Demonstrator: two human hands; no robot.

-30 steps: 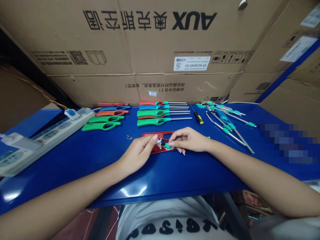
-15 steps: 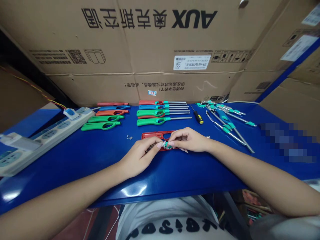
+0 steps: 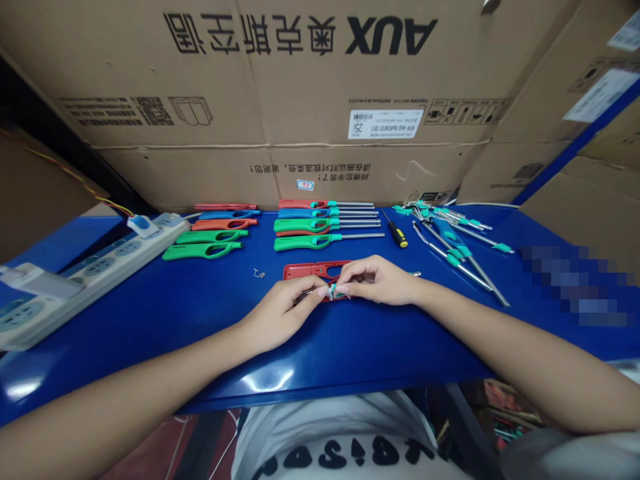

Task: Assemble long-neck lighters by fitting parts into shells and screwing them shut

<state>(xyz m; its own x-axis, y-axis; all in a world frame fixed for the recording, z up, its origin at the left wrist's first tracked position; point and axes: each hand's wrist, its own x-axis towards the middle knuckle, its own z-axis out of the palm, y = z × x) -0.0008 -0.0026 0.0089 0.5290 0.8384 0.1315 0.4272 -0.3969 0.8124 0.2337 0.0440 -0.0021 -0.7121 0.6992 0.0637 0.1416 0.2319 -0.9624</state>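
Observation:
My left hand (image 3: pixel 285 313) is closed, thumb and index finger pinching a small whitish piece (image 3: pixel 330 291) with thin wire about it. Facing it, my right hand (image 3: pixel 380 281) is closed in a pinch on a small teal fitting (image 3: pixel 338 288); the fingertips of both hands almost meet. Behind and under them lies a red lighter shell (image 3: pixel 305 270), its hollow inner side up and its lower part covered by my fingers. Past my right knuckles pokes the tip of a metal lighter tube (image 3: pixel 417 273); the rest of it is hidden.
Several lighter handles (image 3: pixel 213 251) lie at the back left, and several lighters with tubes (image 3: pixel 305 243) at the back middle. A screwdriver (image 3: pixel 399 235), loose tubes with teal fittings (image 3: pixel 470 270), small metal pins (image 3: pixel 259 273) and a power strip (image 3: pixel 100 267) surround the work area. Cardboard (image 3: pixel 200 160) stands behind.
Both hands stay in nearly the same place. The fingertips have shifted slightly around the whitish piece and the teal fitting, and less of the teal shows now.

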